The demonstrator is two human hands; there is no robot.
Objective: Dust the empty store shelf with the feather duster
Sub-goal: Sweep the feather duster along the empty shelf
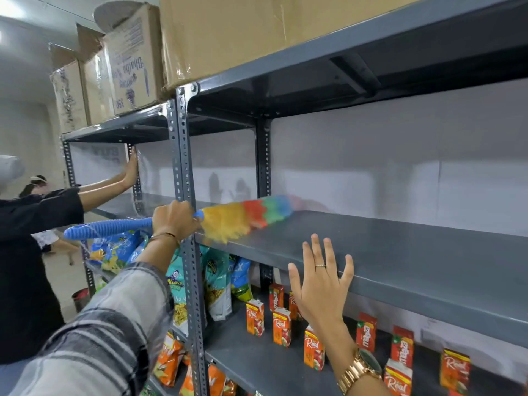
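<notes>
Now | 1 feather duster (240, 217) | 1 empty shelf (385, 247) | 2 hands: left hand (174, 217), right hand (321, 284)

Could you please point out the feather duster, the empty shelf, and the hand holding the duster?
feather duster (243, 217): head view, on its feathers.
empty shelf (400, 247): head view, bare top.
left hand (175, 217): head view, its back.

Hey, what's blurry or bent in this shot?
Head view: the feather duster head is motion-blurred where it meets the empty shelf; wide-angle distortion bows the shelf edges; the right hand stays sharp; the left hand grips the handle.
</notes>
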